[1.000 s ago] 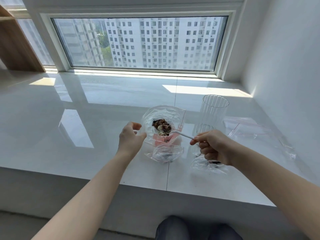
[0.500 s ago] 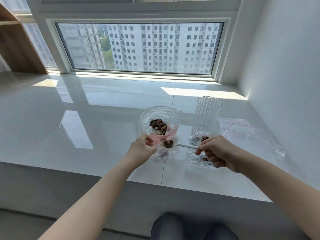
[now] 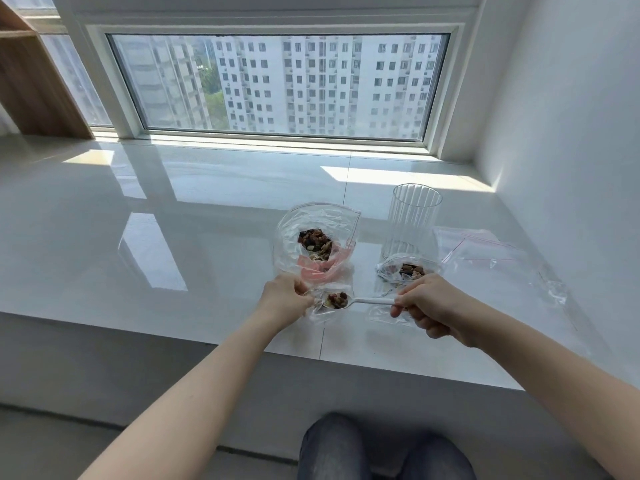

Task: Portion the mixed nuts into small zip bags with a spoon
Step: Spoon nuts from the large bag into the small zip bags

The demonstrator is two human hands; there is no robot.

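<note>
On the white sill [image 3: 173, 237], the big bag of nuts [image 3: 317, 242] stands beyond your hands. Your left hand [image 3: 285, 299] pinches a small zip bag [image 3: 323, 311] open; your right hand [image 3: 429, 306] grips the loaded spoon [image 3: 349, 301] at its mouth.

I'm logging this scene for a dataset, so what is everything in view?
big bag of nuts: one, clear with pink base, centre of ledge
small bag: one, clear, front edge, spoon bowl at its mouth
spoon: one, white, loaded with nuts
filled bag: one, clear, nuts inside, before the glass
glass: one, clear ribbed, right of big bag
spare bags: clear, red-striped, count unclear, far right
ledge: one, glossy white
window: one, tower blocks outside
shelf: one, wooden, far left
left hand: holds small bag
right hand: holds spoon
knees: two, dark trousers
</note>
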